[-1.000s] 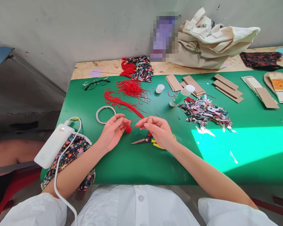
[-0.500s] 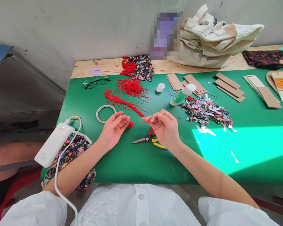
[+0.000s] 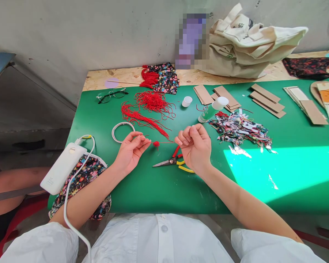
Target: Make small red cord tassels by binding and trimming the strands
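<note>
A red cord [image 3: 164, 142] with a small tassel [image 3: 156, 144] is pinched taut between the left hand [image 3: 130, 149] and the clenched right hand [image 3: 195, 146] above the scissors [image 3: 172, 162].

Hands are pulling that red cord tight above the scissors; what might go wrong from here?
The red cord is stretched thin between the left hand and right hand; a harder pull might snap it or slip it from the fingers. The scissors lie right under the right hand, so a dropped wrist could land on them. Loose red strands lie close behind and could snag the small knot.
</note>
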Action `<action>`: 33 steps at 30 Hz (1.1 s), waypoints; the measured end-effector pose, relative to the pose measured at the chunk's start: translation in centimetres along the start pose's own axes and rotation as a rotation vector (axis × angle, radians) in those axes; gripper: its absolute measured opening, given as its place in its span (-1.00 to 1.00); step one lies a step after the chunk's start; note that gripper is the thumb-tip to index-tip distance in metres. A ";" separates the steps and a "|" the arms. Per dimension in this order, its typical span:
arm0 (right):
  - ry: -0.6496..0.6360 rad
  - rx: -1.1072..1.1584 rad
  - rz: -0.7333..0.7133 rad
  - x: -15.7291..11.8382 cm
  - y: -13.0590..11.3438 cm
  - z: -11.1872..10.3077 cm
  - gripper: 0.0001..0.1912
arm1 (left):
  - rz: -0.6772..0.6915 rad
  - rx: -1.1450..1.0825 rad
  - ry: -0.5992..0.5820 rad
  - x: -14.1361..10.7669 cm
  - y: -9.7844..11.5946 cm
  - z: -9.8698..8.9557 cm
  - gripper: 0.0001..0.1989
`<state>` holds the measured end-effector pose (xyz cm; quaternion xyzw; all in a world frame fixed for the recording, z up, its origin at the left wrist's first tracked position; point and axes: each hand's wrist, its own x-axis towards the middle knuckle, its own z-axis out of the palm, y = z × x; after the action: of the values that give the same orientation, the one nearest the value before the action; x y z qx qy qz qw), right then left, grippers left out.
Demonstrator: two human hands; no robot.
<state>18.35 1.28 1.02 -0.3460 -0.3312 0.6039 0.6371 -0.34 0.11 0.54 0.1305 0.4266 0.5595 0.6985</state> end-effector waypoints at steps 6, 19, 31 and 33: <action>-0.142 -0.383 -0.269 -0.1 0.7 -0.5 -0.53 | 0.073 0.126 0.014 -0.1 0.2 0.0 -0.68; -0.581 -0.918 -0.291 -0.3 -0.2 -1.1 -0.81 | 0.165 0.358 -0.130 -1.1 0.0 1.6 -0.71; -0.493 -0.861 -0.124 -0.5 -0.7 -1.2 -0.73 | 0.219 0.705 -0.144 -0.2 -0.2 5.1 -0.76; -0.449 -0.837 -0.085 -0.5 -0.8 -1.2 -0.73 | 0.189 0.843 -0.182 -0.2 -0.5 5.3 -0.72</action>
<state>19.76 0.71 1.05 -0.4201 -0.6892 0.4519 0.3799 3.88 1.30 3.52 0.4911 0.5404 0.3843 0.5649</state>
